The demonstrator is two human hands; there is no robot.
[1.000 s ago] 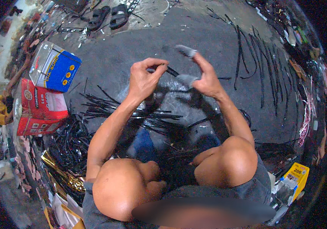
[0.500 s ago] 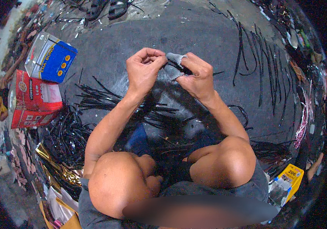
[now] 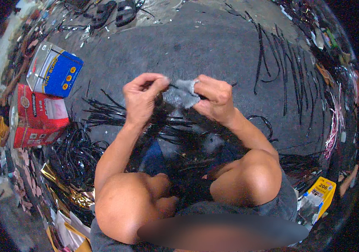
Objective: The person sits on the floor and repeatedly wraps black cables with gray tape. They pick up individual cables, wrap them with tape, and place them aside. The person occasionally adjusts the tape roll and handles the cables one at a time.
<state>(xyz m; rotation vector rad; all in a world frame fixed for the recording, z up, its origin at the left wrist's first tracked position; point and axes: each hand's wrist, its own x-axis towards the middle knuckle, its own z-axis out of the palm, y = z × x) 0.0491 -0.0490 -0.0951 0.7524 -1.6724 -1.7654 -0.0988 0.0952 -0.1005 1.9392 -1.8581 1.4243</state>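
Note:
My left hand (image 3: 141,98) is closed in a pinch on one end of a thin black strip (image 3: 172,86). Its fingertips are slightly blurred. Opposite it, my right hand (image 3: 215,96) grips the same strip, and a short end pokes out past the knuckles. Grey fabric (image 3: 184,85) wraps the thumb and index fingertips of that hand. Both hands are raised over the dark floor mat in front of my knees. Below them lies a loose bundle of black strips (image 3: 108,115), partly hidden by my left forearm.
More black strips (image 3: 286,75) lie spread at the right, and a tangled black heap (image 3: 78,151) sits at the left. A blue and clear container (image 3: 57,71) and a red box (image 3: 41,117) stand at far left. Gold sheeting (image 3: 72,189) and a yellow box (image 3: 324,195) flank my knees.
My hands have drawn apart and come nearer to me. The left hand moved left, so a short length of black strip shows between them.

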